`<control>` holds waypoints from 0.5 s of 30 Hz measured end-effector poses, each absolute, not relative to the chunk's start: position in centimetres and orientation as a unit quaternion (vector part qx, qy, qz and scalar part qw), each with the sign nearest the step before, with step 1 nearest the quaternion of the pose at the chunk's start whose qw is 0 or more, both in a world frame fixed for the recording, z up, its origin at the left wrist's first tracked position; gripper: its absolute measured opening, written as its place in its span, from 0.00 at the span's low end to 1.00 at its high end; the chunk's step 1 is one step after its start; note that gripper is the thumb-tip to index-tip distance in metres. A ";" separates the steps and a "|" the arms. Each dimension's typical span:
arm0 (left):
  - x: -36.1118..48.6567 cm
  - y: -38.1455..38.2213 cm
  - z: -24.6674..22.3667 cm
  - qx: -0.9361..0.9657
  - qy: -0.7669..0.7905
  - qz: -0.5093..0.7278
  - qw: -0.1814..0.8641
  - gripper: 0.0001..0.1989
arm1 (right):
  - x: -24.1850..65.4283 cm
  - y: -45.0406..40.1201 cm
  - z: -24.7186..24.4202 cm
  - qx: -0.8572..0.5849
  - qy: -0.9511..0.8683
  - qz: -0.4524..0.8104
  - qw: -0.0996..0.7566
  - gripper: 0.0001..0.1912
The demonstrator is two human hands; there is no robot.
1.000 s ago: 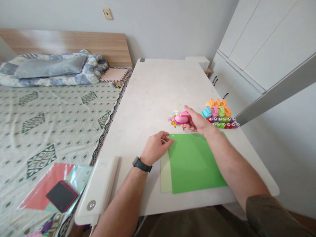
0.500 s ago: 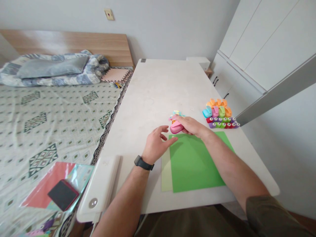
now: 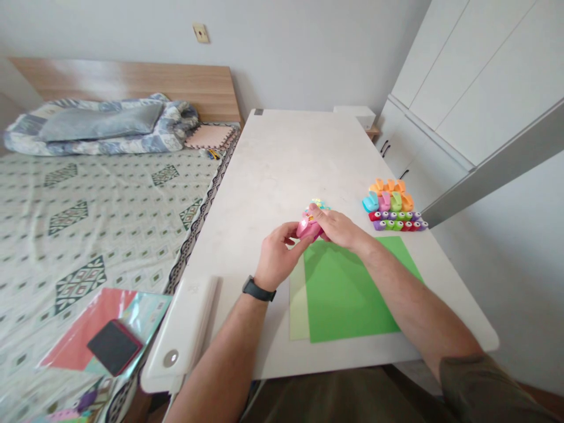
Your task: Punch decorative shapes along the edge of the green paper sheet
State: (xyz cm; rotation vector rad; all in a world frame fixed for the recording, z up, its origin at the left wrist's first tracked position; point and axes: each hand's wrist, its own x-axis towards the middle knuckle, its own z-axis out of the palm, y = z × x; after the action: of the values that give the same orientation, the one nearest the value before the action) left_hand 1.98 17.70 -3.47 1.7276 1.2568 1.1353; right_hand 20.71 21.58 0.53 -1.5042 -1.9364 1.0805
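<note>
Big bed (image 3: 88,217) beside long white counter (image 3: 273,170). Green paper (image 3: 348,294) lies on yellow paper (image 3: 298,299). Colored punches (image 3: 392,205) sit in rows past paper. Now left hand (image 3: 277,255) and right hand (image 3: 339,229) meet, fingers curled, both holding pink punch (image 3: 309,229) just above green paper's top edge. Tiny paper shapes (image 3: 318,204) just behind punch.

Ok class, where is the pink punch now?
In the head view, the pink punch is gripped between the left hand and right hand, just above the green paper.
</note>
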 end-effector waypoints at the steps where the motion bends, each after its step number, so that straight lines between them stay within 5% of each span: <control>1: 2.0 17.7 -3.4 0.651 0.481 0.447 0.381 0.18 | 20.8 21.5 0.7 -0.547 -0.699 0.399 0.231 0.42; 15: 1.7 18.4 -3.3 0.439 0.388 0.510 0.630 0.20 | 21.8 19.0 3.6 -0.568 -0.643 0.410 0.310 0.37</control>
State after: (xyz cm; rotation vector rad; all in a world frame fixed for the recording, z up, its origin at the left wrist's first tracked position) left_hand 1.68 18.38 -3.32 1.0063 0.8882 1.1683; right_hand 21.83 19.00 3.65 -1.5005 -1.6981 1.0824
